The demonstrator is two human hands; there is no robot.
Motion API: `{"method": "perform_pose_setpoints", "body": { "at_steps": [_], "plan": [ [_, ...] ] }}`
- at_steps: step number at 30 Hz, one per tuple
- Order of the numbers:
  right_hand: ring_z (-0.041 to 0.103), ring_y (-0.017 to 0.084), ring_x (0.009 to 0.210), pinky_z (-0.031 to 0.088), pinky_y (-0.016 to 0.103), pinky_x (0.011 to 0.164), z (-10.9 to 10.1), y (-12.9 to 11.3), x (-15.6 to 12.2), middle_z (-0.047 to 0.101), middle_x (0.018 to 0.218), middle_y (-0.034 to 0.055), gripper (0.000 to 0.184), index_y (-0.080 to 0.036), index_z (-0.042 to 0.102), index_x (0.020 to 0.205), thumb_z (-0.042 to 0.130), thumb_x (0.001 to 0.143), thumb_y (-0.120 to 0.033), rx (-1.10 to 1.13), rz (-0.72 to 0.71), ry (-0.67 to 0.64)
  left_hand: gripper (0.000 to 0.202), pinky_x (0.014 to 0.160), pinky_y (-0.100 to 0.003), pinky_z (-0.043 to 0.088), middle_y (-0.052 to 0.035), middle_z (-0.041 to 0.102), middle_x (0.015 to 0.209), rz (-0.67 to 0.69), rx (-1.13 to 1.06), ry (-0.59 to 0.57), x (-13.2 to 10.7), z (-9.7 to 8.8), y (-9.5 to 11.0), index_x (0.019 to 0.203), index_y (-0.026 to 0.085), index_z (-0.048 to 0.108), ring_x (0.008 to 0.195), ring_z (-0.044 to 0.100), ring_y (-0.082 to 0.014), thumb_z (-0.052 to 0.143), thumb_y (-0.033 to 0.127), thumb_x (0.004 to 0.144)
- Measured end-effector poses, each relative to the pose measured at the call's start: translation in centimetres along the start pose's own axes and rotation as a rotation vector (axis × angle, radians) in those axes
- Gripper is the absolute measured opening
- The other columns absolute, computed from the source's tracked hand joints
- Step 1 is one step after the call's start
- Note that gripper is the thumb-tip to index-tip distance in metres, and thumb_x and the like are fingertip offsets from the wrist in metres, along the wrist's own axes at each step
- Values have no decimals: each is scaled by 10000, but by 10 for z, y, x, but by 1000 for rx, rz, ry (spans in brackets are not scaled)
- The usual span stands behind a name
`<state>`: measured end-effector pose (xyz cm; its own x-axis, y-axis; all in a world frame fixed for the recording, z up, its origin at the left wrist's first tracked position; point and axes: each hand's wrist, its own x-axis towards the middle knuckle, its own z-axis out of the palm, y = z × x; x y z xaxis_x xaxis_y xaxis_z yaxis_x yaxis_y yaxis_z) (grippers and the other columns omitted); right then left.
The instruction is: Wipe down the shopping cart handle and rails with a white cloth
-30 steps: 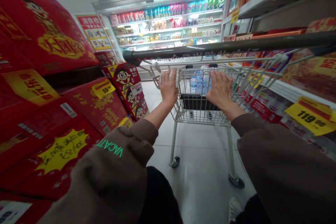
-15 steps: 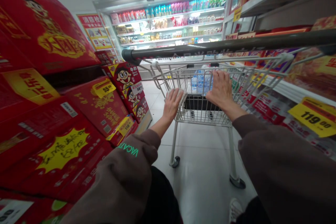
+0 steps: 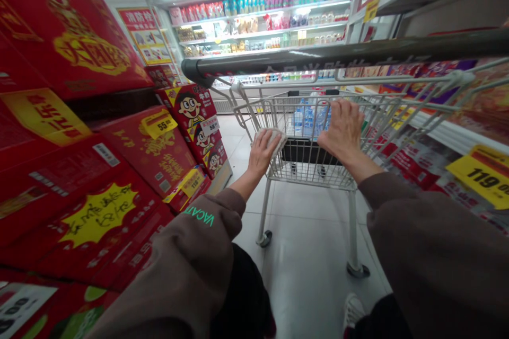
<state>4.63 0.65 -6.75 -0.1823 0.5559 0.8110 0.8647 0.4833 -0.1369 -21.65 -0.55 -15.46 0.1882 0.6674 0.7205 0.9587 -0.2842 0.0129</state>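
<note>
A wire shopping cart (image 3: 314, 167) stands in the aisle right in front of me, its dark handle bar (image 3: 358, 53) crossing the top of the view. My left hand (image 3: 262, 152) presses a white cloth (image 3: 276, 139) against the cart's rear wire wall, low on its left side. My right hand (image 3: 342, 128) rests on the top edge of the same wall, fingers curled over the wire. Bottled water (image 3: 308, 119) shows inside the basket through the mesh.
Stacked red gift boxes (image 3: 79, 132) with yellow price tags line the left. Shelves with red packets and a yellow 119 price tag (image 3: 483, 175) run along the right. A lit chiller shelf (image 3: 262, 24) closes the aisle's far end. White tiled floor (image 3: 310, 265) lies under the cart.
My left hand with the cloth has slid down the cart's rear wall from near the top rim to lower on its left side. The right hand has stayed on the top wire.
</note>
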Motion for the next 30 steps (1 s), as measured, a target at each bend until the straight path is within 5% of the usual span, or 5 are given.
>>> {"method": "perform_pose_setpoints", "body": {
  "at_steps": [7,14,22,27,30],
  "plan": [
    [416,433,1315,428,613,1027,0,-7,-1,504,1395,243,702,-58,461,1423,575,738,-158,-61,48,28,481,1348,-575,81,-51,426,1656,-158,82,196,45,-28,5,1532,280,510,1596,225,-271,318,240,1093],
    [468,424,1252,426,637,984,-6,-3,5,565,1310,211,607,-116,527,1379,546,774,-152,-74,12,-12,459,1216,-542,433,-124,558,1522,-95,50,30,13,-6,8,1456,297,613,1498,425,-314,398,204,1062],
    [427,459,1286,395,683,1014,-7,-4,5,533,1350,215,677,-118,494,1425,552,752,-137,-13,10,-32,527,1342,-614,149,-36,422,1666,-61,88,177,62,-19,57,1561,401,484,1593,283,-315,351,245,1076],
    [441,452,1280,416,654,1004,-12,-4,4,542,1345,211,701,-132,487,1430,568,734,-126,-23,-36,-50,474,1264,-609,341,-103,557,1556,-2,82,17,31,6,53,1489,336,587,1513,428,-328,422,223,1059],
    [447,449,1275,428,648,994,-12,-5,3,547,1334,206,738,-147,447,1465,570,738,-125,-24,-43,-43,433,1210,-585,423,-100,597,1504,19,69,57,22,6,54,1450,333,621,1472,470,-315,445,258,1061]
  ]
}}
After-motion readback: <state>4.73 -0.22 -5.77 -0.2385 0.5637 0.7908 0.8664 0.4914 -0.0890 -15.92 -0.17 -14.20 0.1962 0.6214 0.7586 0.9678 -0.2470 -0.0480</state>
